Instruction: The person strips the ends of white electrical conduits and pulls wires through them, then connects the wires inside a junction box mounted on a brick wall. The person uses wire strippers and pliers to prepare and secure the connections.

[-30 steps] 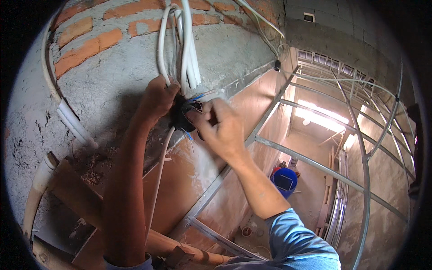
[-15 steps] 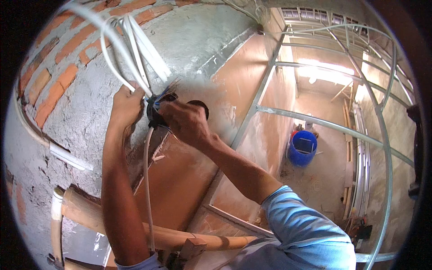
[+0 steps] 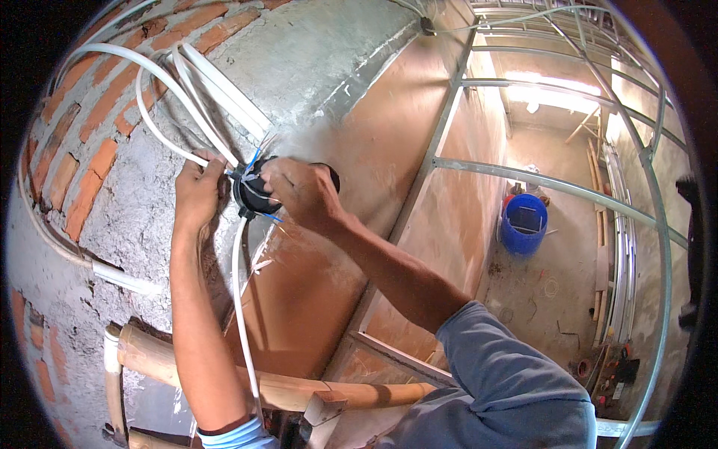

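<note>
A round black junction box sits against the rough wall, with white flexible conduits entering from above and one white conduit running down from it. Blue wires stick out at its upper rim, and another blue end shows at the lower rim. My left hand is closed around a white conduit's end, beside the box's left edge. Over the box's right side, my right hand is closed, with a thin pale wire at its fingertips. The fingers hide part of the box's opening.
A dark round hole lies behind my right hand. Below my arms runs a bamboo rail. Metal framing crosses to the right, above a floor with a blue bucket. Metal profiles lean along the far-right wall.
The view has shifted slightly. My right hand has drawn back a little from the box, showing more of its black inside, and a blue wire now stands up. My left hand stays beside it.
</note>
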Demonstrator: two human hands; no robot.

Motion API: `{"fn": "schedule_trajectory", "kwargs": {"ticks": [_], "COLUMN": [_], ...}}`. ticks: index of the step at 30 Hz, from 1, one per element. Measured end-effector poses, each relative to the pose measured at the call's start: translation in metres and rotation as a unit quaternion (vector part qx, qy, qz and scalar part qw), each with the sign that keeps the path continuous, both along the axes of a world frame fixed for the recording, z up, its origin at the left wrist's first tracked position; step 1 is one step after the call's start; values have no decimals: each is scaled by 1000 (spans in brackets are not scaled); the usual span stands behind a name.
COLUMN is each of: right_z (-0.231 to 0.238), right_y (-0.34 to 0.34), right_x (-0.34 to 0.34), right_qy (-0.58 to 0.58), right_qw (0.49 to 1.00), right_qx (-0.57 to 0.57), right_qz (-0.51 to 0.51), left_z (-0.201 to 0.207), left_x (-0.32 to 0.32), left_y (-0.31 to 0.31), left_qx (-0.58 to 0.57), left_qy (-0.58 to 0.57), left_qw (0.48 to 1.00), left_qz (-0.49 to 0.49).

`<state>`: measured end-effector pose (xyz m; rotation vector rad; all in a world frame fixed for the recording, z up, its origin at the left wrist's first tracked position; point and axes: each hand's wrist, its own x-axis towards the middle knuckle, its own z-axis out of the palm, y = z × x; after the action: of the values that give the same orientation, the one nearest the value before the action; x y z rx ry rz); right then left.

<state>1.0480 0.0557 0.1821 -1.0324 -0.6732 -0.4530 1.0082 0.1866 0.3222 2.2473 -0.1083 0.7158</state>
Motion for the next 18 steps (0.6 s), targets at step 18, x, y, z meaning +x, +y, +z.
{"fn": "schedule_trajectory", "kwargs": {"ticks": [18], "right_z": [53], "right_y": [-70], "right_x": [8], "right_qy": [-186], "right_qw": [955], "right_qx": [-81], "right_qz": [-214], "left_z": [0], "left_x": [-5], "left_y": [-5], "left_qx": [-89], "left_qy": [12], "left_qw": [996], "left_qz": [-8]}}
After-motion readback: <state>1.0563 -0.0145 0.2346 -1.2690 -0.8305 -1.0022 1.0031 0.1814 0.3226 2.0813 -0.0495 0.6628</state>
